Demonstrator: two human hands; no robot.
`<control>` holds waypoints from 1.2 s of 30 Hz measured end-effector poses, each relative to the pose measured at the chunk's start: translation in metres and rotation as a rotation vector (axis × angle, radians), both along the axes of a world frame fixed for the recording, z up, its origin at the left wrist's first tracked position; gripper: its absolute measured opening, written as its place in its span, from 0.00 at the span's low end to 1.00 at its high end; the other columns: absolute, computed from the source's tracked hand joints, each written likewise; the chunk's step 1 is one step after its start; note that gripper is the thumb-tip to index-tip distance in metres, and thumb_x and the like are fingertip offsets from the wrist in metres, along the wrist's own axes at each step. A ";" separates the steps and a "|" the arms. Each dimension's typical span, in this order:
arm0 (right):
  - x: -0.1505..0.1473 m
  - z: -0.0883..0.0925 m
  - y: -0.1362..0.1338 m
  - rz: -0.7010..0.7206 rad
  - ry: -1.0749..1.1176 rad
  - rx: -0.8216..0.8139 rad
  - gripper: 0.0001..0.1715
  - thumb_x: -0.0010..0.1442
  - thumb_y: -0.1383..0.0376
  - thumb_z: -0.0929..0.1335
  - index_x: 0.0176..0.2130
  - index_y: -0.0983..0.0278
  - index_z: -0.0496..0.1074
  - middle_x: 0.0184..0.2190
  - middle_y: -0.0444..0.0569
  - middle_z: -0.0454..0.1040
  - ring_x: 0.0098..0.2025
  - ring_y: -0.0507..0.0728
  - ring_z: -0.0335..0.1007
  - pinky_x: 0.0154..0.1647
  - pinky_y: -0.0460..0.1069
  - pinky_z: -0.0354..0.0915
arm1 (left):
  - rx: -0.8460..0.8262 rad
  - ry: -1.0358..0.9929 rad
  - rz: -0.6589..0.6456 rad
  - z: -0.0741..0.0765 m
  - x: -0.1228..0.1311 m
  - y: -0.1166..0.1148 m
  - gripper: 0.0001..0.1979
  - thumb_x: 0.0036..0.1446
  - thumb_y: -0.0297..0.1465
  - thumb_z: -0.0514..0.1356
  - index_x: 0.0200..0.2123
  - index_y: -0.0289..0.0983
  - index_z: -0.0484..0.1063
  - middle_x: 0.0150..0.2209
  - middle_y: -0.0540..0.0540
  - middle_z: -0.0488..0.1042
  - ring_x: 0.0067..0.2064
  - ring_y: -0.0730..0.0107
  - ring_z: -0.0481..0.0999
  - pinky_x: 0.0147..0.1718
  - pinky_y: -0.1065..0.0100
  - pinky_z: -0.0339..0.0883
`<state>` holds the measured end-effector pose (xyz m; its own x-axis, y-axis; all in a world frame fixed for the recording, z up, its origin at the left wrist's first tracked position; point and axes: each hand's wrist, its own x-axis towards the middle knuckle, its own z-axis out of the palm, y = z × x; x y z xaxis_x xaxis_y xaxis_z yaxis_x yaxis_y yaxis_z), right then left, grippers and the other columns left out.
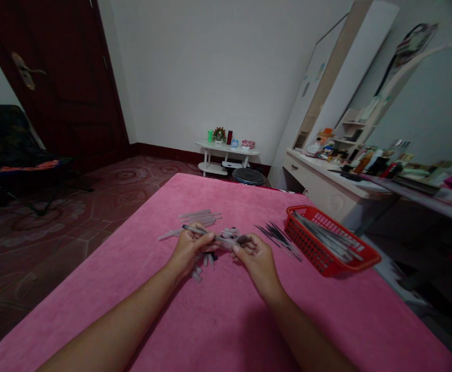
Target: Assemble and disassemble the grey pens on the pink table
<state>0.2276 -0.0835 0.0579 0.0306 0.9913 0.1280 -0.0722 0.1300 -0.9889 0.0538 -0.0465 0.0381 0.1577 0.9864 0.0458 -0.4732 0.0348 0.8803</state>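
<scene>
Above the pink cloth, my left hand (195, 247) is closed round a slim pen (195, 230), whose dark end points up and left. My right hand (254, 253) is closed at the other end, thumb and fingers pinching the pen's pale part; a dark piece shows by its fingertips, too blurred to name. Several short translucent pen caps (197, 274) lie below and between the hands. Behind them is a row of greyish pen barrels (200, 217). Thin dark pen refills (278, 238) are spread to the right of my right hand.
A red plastic basket (314, 256) full of long grey pens (330, 240) stands at the right on the pink cloth (218, 320). Further right is a white dressing table (318, 181) with bottles. A low white stand (228, 148) stands by the back wall; a folding chair (16, 150) is at left.
</scene>
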 end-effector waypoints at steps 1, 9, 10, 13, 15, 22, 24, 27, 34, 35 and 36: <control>0.000 -0.001 0.000 -0.003 -0.020 0.010 0.16 0.47 0.59 0.73 0.32 0.64 0.68 0.29 0.45 0.73 0.28 0.52 0.71 0.27 0.46 0.69 | 0.004 -0.003 -0.005 0.000 0.001 0.000 0.20 0.42 0.34 0.71 0.29 0.35 0.62 0.26 0.47 0.78 0.29 0.65 0.80 0.29 0.70 0.75; 0.001 -0.006 -0.002 -0.041 -0.114 0.032 0.08 0.49 0.64 0.71 0.30 0.63 0.69 0.25 0.44 0.73 0.26 0.53 0.71 0.26 0.47 0.68 | 0.015 -0.015 -0.021 0.000 0.006 -0.004 0.22 0.38 0.33 0.72 0.30 0.35 0.63 0.27 0.48 0.78 0.30 0.65 0.80 0.30 0.68 0.75; 0.001 -0.005 -0.003 -0.048 -0.105 0.024 0.08 0.48 0.64 0.71 0.29 0.64 0.69 0.23 0.44 0.73 0.25 0.53 0.71 0.25 0.46 0.67 | 0.024 -0.013 -0.016 -0.001 0.006 -0.004 0.22 0.38 0.33 0.73 0.30 0.35 0.63 0.27 0.48 0.78 0.29 0.65 0.80 0.29 0.69 0.74; -0.001 -0.003 -0.005 -0.043 -0.061 -0.021 0.11 0.47 0.62 0.72 0.28 0.65 0.68 0.21 0.45 0.73 0.21 0.52 0.70 0.22 0.46 0.65 | 0.085 -0.004 0.005 -0.002 0.007 -0.005 0.19 0.40 0.33 0.72 0.28 0.34 0.64 0.26 0.47 0.78 0.27 0.68 0.79 0.26 0.71 0.72; -0.001 -0.001 -0.007 -0.034 -0.019 -0.056 0.14 0.45 0.60 0.73 0.28 0.65 0.68 0.20 0.45 0.73 0.20 0.52 0.69 0.20 0.45 0.63 | 0.126 -0.001 0.011 -0.003 0.007 -0.006 0.18 0.41 0.33 0.71 0.28 0.34 0.65 0.25 0.47 0.78 0.26 0.68 0.78 0.25 0.71 0.71; 0.000 0.005 -0.010 0.013 0.124 -0.255 0.15 0.41 0.61 0.75 0.28 0.67 0.70 0.22 0.47 0.75 0.19 0.50 0.68 0.19 0.43 0.62 | 0.201 0.120 0.068 -0.003 0.003 -0.006 0.15 0.40 0.33 0.71 0.25 0.34 0.68 0.26 0.46 0.78 0.26 0.67 0.77 0.25 0.71 0.69; 0.003 0.007 -0.010 0.042 0.146 -0.317 0.16 0.40 0.62 0.75 0.28 0.67 0.70 0.22 0.47 0.75 0.19 0.49 0.68 0.19 0.43 0.62 | 0.224 0.135 0.070 -0.002 0.002 -0.005 0.14 0.40 0.32 0.71 0.24 0.34 0.68 0.27 0.45 0.78 0.27 0.67 0.77 0.25 0.71 0.68; 0.004 0.009 -0.009 0.122 0.182 -0.363 0.17 0.40 0.61 0.75 0.27 0.67 0.69 0.21 0.45 0.73 0.19 0.48 0.67 0.20 0.42 0.62 | 0.236 0.144 0.057 0.002 0.001 -0.006 0.13 0.41 0.32 0.70 0.25 0.34 0.68 0.27 0.45 0.78 0.26 0.67 0.77 0.25 0.70 0.68; -0.005 0.009 -0.009 0.213 0.029 -0.215 0.17 0.47 0.56 0.71 0.31 0.64 0.65 0.17 0.40 0.69 0.14 0.47 0.60 0.15 0.42 0.57 | 0.267 0.269 0.012 0.006 0.014 -0.009 0.12 0.39 0.32 0.70 0.24 0.33 0.71 0.22 0.48 0.75 0.22 0.72 0.72 0.22 0.74 0.64; -0.004 0.010 -0.008 0.204 -0.005 -0.184 0.16 0.47 0.56 0.70 0.31 0.64 0.66 0.17 0.39 0.69 0.14 0.47 0.59 0.15 0.42 0.56 | 0.279 0.294 0.015 0.005 0.015 -0.008 0.11 0.41 0.33 0.69 0.25 0.33 0.72 0.23 0.47 0.75 0.23 0.71 0.73 0.23 0.73 0.65; -0.001 0.012 -0.006 0.185 -0.040 -0.155 0.16 0.48 0.56 0.70 0.31 0.64 0.66 0.18 0.40 0.68 0.14 0.47 0.59 0.15 0.42 0.55 | 0.291 0.323 0.021 0.003 0.014 -0.006 0.11 0.43 0.34 0.68 0.26 0.33 0.73 0.24 0.46 0.76 0.25 0.70 0.74 0.25 0.71 0.67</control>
